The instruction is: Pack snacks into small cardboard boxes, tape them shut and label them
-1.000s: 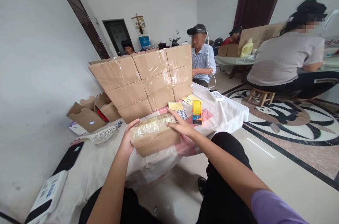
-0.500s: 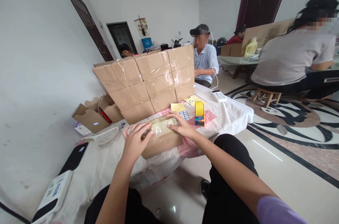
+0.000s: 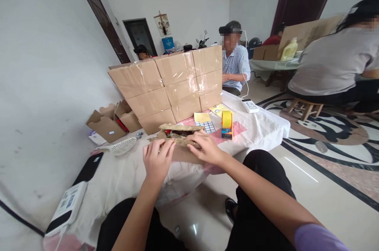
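Note:
A cardboard box (image 3: 189, 155) stands on the table before me, its taped top parted and dark and red contents showing in the gap. My left hand (image 3: 158, 158) grips the near flap at its left end, fingers bent over the edge. Toward the right end, my right hand (image 3: 205, 147) has its fingers curled on the same near flap. Part of the box front is behind my hands. Just right of it a tape dispenser (image 3: 227, 125) with yellow tape stands by a sheet of blue-edged labels (image 3: 205, 126).
Stacked taped boxes (image 3: 182, 97) form a wall behind the work. Left are open boxes (image 3: 108, 126), a white perforated scoop (image 3: 122, 146), a black phone (image 3: 88, 168) and a white power bank (image 3: 67, 207). Another white device (image 3: 250, 106) lies right. A co-worker (image 3: 235, 59) sits beyond the stack.
The taped top of the box has come open between my hands, showing its contents. Both hands have shifted onto the near flap. The whole view has moved slightly.

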A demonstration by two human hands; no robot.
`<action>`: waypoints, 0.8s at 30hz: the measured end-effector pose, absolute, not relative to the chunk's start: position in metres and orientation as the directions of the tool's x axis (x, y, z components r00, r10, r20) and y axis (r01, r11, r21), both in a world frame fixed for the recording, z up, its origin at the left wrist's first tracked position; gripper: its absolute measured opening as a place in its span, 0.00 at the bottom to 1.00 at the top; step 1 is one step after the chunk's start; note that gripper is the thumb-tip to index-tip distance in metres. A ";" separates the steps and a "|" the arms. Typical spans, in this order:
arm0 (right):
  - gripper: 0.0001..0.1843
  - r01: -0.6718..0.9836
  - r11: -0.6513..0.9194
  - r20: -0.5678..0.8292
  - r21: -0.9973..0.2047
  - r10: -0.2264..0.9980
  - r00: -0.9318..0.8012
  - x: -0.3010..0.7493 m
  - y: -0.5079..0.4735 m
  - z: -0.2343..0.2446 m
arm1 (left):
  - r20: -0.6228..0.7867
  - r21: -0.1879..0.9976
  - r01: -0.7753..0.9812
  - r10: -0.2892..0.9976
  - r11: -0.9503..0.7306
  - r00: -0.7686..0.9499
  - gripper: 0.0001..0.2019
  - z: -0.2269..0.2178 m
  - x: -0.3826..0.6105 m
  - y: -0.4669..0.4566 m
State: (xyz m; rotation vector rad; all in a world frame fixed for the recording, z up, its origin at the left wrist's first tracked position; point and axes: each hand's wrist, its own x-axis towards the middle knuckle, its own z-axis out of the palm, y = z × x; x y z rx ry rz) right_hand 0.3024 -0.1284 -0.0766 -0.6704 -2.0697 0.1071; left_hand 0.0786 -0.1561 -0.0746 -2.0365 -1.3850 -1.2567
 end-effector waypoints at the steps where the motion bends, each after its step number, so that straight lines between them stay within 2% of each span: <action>1: 0.08 0.427 0.850 0.758 -0.310 0.492 -0.429 0.301 -0.130 -0.078 | 0.822 0.202 0.863 0.559 -0.462 0.107 0.08 -0.076 0.080 -0.156; 4: 0.08 0.408 0.864 0.766 -0.294 0.469 -0.439 0.297 -0.135 -0.080 | 0.810 0.272 0.831 0.582 -0.485 0.074 0.06 -0.078 0.083 -0.158; 9: 0.14 0.348 0.885 0.758 -0.309 0.450 -0.472 0.295 -0.139 -0.081 | 0.788 0.398 0.786 0.615 -0.473 -0.029 0.11 -0.084 0.083 -0.160; 15: 0.15 0.336 0.880 0.759 -0.337 0.465 -0.456 0.290 -0.140 -0.083 | 0.700 0.577 0.679 0.703 -0.454 -0.126 0.07 -0.089 0.085 -0.161; 17: 0.14 0.319 0.866 0.757 -0.386 0.495 -0.427 0.288 -0.141 -0.082 | 0.631 0.696 0.562 0.755 -0.448 -0.179 0.08 -0.089 0.091 -0.162; 20: 0.14 0.289 0.834 0.712 -0.469 0.551 -0.435 0.289 -0.143 -0.076 | 0.455 0.872 0.294 0.870 -0.392 -0.191 0.12 -0.086 0.101 -0.165; 24: 0.16 0.230 0.739 0.574 -0.633 0.647 -0.502 0.294 -0.145 -0.059 | 0.309 0.951 0.036 0.931 -0.308 -0.196 0.13 -0.080 0.112 -0.165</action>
